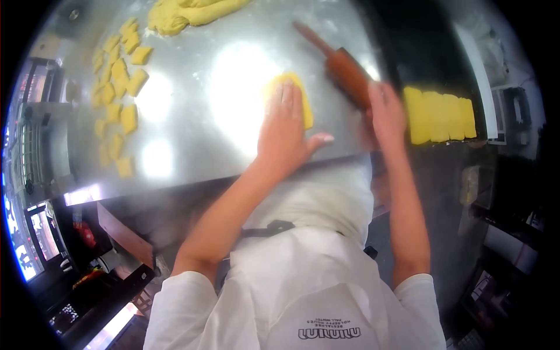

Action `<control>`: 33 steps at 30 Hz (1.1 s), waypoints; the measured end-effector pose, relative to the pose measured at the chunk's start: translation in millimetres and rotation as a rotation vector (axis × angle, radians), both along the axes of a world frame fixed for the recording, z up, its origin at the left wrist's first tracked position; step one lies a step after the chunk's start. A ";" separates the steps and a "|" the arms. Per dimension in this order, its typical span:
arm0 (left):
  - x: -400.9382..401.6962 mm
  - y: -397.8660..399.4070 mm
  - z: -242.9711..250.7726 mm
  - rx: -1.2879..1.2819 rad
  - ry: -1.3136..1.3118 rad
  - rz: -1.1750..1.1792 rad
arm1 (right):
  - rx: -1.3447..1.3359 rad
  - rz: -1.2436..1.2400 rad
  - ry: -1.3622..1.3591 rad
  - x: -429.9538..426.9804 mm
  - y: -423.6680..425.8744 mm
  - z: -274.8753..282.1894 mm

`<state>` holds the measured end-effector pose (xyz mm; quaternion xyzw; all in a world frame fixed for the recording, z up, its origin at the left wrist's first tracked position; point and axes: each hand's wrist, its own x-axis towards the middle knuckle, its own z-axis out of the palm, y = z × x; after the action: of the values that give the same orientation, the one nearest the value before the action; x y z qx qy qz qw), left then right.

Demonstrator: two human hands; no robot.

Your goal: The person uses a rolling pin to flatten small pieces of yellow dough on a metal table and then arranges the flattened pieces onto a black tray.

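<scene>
My left hand [284, 131] lies palm down, fingers extended, on a flattened piece of yellow dough [307, 111] near the front of the metal worktable [183, 109]. Part of that dough is hidden under the fingers. To its right, my right hand [387, 111] grips the near end of a wooden rolling pin [348, 72]. The pin slants away to the upper left, and its far handle points toward the back of the table. Some blur covers the right hand and the pin.
Several small cut dough pieces [120, 76] lie at the table's left. A large mass of yellow dough [192, 15] sits at the back. Right of the table, flat dough sheets [439, 116] rest in a row on a dark surface [420, 57].
</scene>
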<state>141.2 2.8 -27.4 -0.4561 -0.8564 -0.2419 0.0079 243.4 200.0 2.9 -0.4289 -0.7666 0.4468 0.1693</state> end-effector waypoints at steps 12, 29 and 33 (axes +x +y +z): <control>3.8 15.7 -2.0 -0.002 0.035 0.080 | 0.013 0.103 -0.091 0.6 13.9 -5.3; -99.5 22.3 14.1 0.016 -0.434 0.007 | 0.094 0.077 -0.148 -1.1 1.2 4.4; -107.0 23.7 23.5 -0.014 -0.579 0.009 | 0.084 0.091 -0.119 -0.7 4.7 0.8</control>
<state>34.2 26.5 -3.8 -0.3641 -0.8267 -0.3561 -0.2392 242.7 204.8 3.7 -0.4120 -0.8122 0.3951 0.1206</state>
